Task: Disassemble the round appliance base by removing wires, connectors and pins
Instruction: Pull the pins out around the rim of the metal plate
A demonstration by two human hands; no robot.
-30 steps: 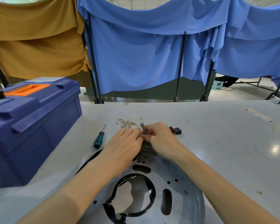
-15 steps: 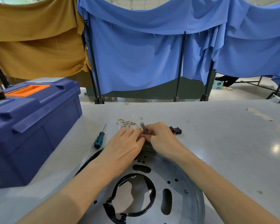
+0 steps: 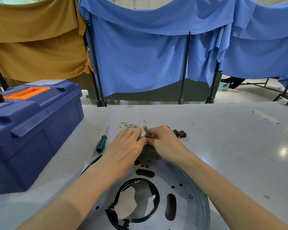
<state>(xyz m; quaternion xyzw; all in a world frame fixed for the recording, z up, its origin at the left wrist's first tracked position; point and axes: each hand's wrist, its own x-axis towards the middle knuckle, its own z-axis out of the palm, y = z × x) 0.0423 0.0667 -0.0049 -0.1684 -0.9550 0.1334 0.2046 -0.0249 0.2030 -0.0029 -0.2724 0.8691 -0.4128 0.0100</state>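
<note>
Broadly, the table [image 3: 223, 146] carries a toolbox [image 3: 32, 130] at the left and the base [image 3: 181, 188] at the near edge, lying flat, with a black cable [image 3: 154, 203] looped round its central opening. Both hands meet at its far rim. The left hand [image 3: 125, 146] lies flat, fingers straight, pressing the rim. The right hand [image 3: 166, 143] is curled round a grey pin [image 3: 147, 131] that stands tilted above it. I judge the pin is being worked free: hold the base down firmly, pull along the pin's own line, and twist rather than lever. A screwdriver [image 3: 102, 143] lies left of the hands; loose wires [image 3: 131, 125] and a connector [image 3: 179, 133] lie just beyond them.
</note>
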